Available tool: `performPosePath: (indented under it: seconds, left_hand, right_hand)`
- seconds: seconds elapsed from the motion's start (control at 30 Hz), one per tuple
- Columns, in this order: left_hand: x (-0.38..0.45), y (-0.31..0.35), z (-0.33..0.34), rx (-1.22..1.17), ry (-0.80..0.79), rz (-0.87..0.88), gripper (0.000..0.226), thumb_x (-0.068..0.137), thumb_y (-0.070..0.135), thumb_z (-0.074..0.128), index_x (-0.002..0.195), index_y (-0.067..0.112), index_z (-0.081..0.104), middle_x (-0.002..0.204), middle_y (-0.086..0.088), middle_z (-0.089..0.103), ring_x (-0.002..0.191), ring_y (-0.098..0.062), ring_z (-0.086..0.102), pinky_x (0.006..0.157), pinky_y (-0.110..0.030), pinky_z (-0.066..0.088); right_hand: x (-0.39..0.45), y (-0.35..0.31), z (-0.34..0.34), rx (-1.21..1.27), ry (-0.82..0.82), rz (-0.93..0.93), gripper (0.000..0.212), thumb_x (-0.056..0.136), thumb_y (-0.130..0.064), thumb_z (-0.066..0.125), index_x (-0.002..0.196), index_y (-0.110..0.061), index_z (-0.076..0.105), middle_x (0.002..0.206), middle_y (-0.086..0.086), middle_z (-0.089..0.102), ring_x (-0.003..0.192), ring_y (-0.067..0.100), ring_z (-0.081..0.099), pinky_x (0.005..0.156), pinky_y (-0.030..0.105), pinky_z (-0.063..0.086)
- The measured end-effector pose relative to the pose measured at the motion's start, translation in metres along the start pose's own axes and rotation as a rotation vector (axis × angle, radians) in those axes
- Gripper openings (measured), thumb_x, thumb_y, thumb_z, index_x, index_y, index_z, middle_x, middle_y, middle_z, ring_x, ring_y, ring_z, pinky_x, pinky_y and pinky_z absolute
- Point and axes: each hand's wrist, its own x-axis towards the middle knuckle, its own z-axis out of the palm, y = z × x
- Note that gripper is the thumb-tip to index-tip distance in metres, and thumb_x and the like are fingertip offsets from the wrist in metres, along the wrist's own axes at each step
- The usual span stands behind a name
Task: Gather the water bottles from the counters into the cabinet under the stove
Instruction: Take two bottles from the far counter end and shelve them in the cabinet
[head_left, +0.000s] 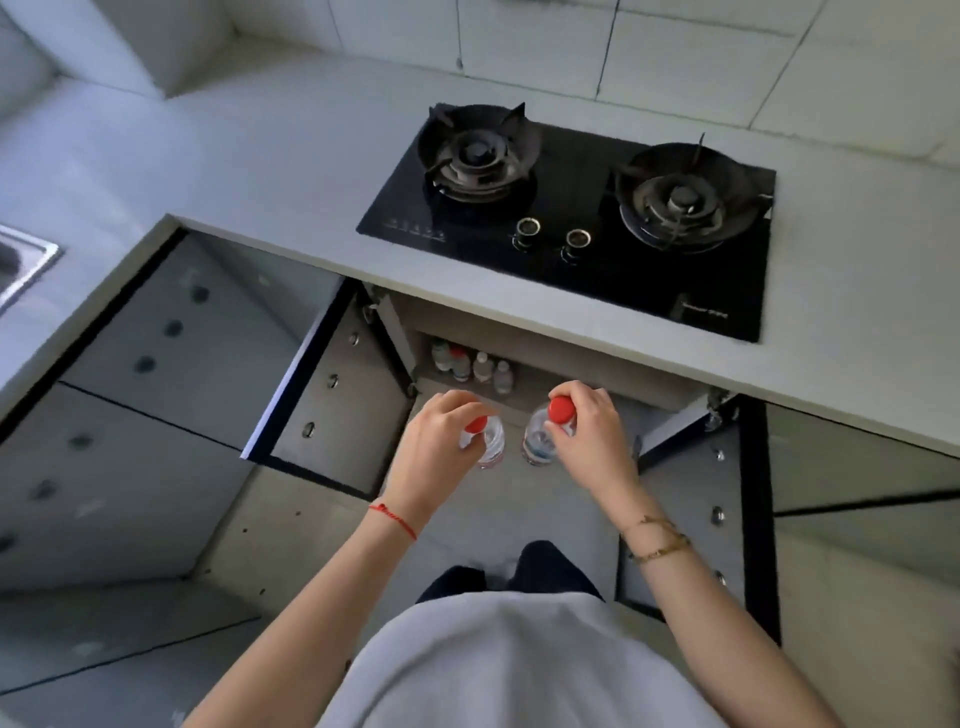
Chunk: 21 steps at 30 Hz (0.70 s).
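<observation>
A: Right, nearest item first. What is in hand?

B: Item one: left hand (441, 447), fingers curled over the neck of a clear bottle (491, 449) with a red cap, held upright. Item two: right hand (589, 434), pinching a second bottle (537, 441) just under its red cap (561, 409), also upright. The two bottles hang side by side, near each other but apart, above the floor in front of the opening.

A: Long axis?

B: Vertical on both, caps up, bases down. No turning looks needed before setting down.

A: Next, going outward.

B: Item three: the cabinet (524, 387) under the stove, both doors swung wide: left door (337, 400), right door (691, 426). Its opening lies straight ahead of and beyond both hands, partly hidden by the counter edge (519, 312).

A: Contents?

B: Item four: a row of stored bottles (472, 364) standing at the left rear of the shelf; I count about four, though the rest of the shelf is hidden.

A: Which hand is nearer?

B: Roughly level; the left lines up with the stored row, the right faces bare shelf. My judgement: a short forward reach and lowering serves for each.

A: Farthest?

B: Item five: the stove (571, 208) on the counter above.
</observation>
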Motion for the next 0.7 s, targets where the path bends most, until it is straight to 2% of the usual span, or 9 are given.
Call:
performPosePath:
  seconds: [0.2, 0.33, 0.47, 0.53, 0.7]
  left_hand:
    - [0.049, -0.042, 0.055, -0.002, -0.087, 0.108, 0.029, 0.074, 0.000, 0.070, 0.100, 0.011, 0.075, 0.102, -0.002, 0.071, 0.089, -0.023, 0.064, 0.075, -0.031, 0.055]
    - [0.081, -0.079, 0.116, 0.003, -0.147, 0.142, 0.030, 0.074, -0.001, 0.070, 0.101, 0.009, 0.075, 0.104, -0.005, 0.070, 0.091, -0.026, 0.065, 0.076, -0.025, 0.047]
    - [0.116, -0.126, 0.199, 0.002, -0.203, 0.157, 0.033, 0.073, 0.001, 0.067, 0.104, 0.011, 0.073, 0.107, -0.005, 0.069, 0.095, -0.028, 0.063, 0.076, -0.038, 0.056]
    - [0.133, -0.149, 0.240, 0.005, -0.213, 0.167, 0.033, 0.072, 0.002, 0.067, 0.103, 0.011, 0.073, 0.106, -0.006, 0.069, 0.095, -0.029, 0.063, 0.076, -0.038, 0.055]
    - [0.169, -0.205, 0.339, 0.013, -0.228, 0.194, 0.033, 0.069, 0.000, 0.067, 0.100, 0.011, 0.074, 0.101, -0.007, 0.070, 0.090, -0.032, 0.065, 0.070, -0.036, 0.055]
  right_hand:
    - [0.026, 0.046, 0.044, -0.048, 0.055, 0.102, 0.030, 0.082, -0.007, 0.071, 0.107, -0.015, 0.057, 0.105, -0.002, 0.062, 0.097, 0.007, 0.041, 0.083, 0.018, 0.032]
    - [0.051, 0.093, 0.081, -0.044, 0.060, 0.166, 0.031, 0.082, -0.006, 0.069, 0.108, -0.016, 0.055, 0.106, -0.001, 0.061, 0.103, 0.014, 0.047, 0.084, 0.024, 0.039]
    - [0.082, 0.151, 0.129, -0.017, 0.070, 0.217, 0.030, 0.083, -0.007, 0.068, 0.110, -0.013, 0.056, 0.099, -0.004, 0.052, 0.102, 0.020, 0.051, 0.086, 0.030, 0.043]
    - [0.097, 0.182, 0.155, -0.015, 0.074, 0.226, 0.029, 0.084, -0.007, 0.067, 0.111, -0.013, 0.056, 0.099, -0.005, 0.048, 0.102, 0.023, 0.053, 0.087, 0.032, 0.045]
    - [0.136, 0.268, 0.225, -0.066, 0.067, 0.217, 0.031, 0.085, -0.009, 0.067, 0.113, -0.014, 0.056, 0.110, 0.010, 0.059, 0.106, 0.028, 0.057, 0.083, 0.037, 0.051]
